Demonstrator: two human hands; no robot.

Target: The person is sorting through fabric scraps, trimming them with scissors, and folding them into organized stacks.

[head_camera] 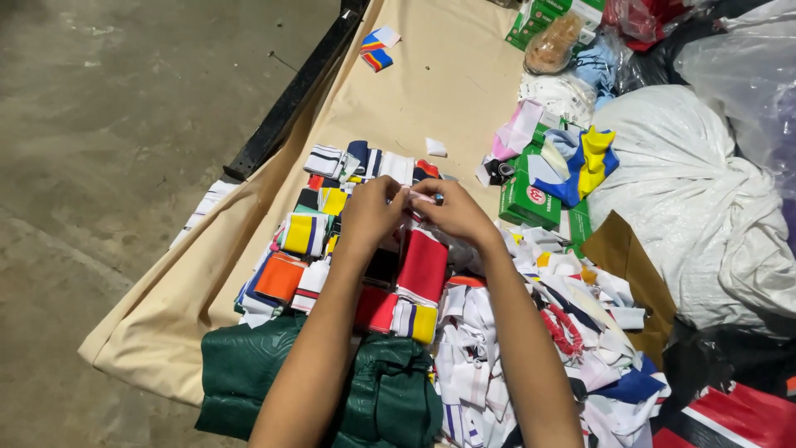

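My left hand point(371, 213) and my right hand point(453, 212) meet over a pile of folded striped fabric bands point(308, 234). Both pinch a small pale strip of fabric point(419, 197) held between the fingertips. Under the hands lie a red folded band point(424, 264), an orange one point(280, 277) and a yellow-and-white one point(424, 322). A heap of loose white, red and blue fabric scraps point(557, 311) spreads to the right of my right forearm.
A beige cloth point(431, 83) covers the work surface, with a black bar point(290, 99) along its left edge and concrete floor point(108, 166) beyond. Green fabric point(240, 373) lies near me. Green boxes point(527, 199), a white sack point(705, 207) and plastic bags stand at right.
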